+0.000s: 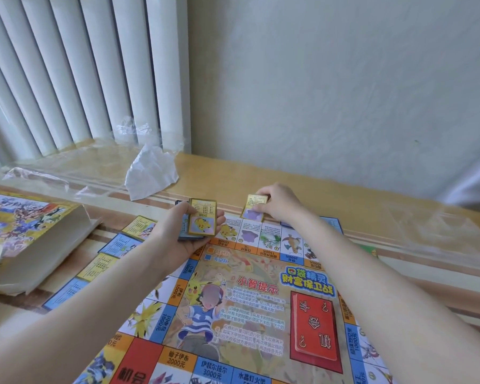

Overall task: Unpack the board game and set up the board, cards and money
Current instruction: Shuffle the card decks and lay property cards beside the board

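across the wooden counter [261,173] the game board [241,306] is lying unfolded and face up, its far edge near the wall; the left hand [189,231] is curling its grip round a stack of cards [201,221], a gold-framed card with a yellow creature showing on top; the right hand [279,203] is pinching a single gold card [254,206] by its far end, the card lying at the board's far edge just above a purple creature square; beside the board's left edge a row of cards [106,261], blue and yellow ones, is lying face up; further left the open game box [25,231] is sitting on the counter; behind it, clear plastic wrap [94,162] and a crumpled white paper [151,173] are lying near the vertical blinds [67,73].
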A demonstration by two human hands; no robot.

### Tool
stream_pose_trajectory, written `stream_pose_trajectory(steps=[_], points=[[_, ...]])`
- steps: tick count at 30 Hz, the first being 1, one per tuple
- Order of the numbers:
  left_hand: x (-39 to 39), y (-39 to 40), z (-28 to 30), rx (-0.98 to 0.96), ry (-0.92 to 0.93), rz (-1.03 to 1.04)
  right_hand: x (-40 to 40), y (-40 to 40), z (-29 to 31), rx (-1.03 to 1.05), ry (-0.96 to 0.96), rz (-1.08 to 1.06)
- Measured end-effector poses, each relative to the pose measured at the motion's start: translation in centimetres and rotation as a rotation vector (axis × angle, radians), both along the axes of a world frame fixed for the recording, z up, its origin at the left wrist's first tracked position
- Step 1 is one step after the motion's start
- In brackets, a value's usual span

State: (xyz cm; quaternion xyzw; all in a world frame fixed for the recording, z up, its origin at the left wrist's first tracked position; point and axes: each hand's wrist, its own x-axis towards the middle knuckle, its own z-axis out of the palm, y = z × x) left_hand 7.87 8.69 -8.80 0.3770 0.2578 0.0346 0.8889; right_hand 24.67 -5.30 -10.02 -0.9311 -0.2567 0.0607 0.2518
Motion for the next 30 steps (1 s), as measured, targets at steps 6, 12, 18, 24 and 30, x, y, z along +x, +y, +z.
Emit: stream_pose_trajectory(steps=[6, 12, 18, 24, 30], points=[[0.1, -0.2, 0.2, 0.056, 0.022, 0.005, -0.8, -0.2, 0.5, -0.082, -0.099, 0.008], [0.5, -0.5, 0.5, 0.138, 0.022, 0.036, -4.4, 1.4, 4.3, 0.331, 0.299, 0.191], [0.8, 0.1, 0.5, 0.133, -0.020, 0.023, -3.9, 2.4, 4.5, 0.433, 0.334, 0.123], [0.5, 2.8, -0.2, 0.239, 0.001, 0.010, -0.3, 3.1, 3.0, 0.475, 0.265, -0.101], [0.9, 4.2, -0.7, 0.222, 0.011, 0.003, 0.5, 4.4, 1.8, 0.195, 0.187, 0.011]])
